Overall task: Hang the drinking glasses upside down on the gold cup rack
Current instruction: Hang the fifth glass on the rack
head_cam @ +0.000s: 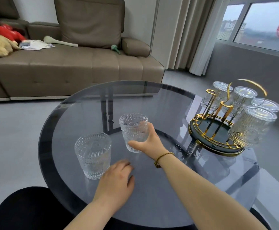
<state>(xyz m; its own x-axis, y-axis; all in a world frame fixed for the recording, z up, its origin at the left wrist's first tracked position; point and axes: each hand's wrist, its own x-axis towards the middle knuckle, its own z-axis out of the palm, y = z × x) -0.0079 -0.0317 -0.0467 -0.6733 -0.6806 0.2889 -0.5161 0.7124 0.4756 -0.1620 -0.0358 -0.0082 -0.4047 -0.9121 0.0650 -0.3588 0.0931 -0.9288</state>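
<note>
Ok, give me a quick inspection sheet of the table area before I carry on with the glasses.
Surface: round smoked-glass table, bare around the glasses.
Job's things: gold wire cup rack holds four inverted glasses; two empty prongs show. Two clear embossed tumblers upright: far one, near one.
Clutter: nothing seen on table.
Grips: right hand wraps the far tumbler; left hand rests open beside the near tumbler.
Cables: nothing seen.
Surroundings: brown leather sofa with toys, grey curtains, window.

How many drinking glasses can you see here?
6. Four hang upside down on the gold rack. Two stand upright on the table: one near the left hand, one in the right hand.
</note>
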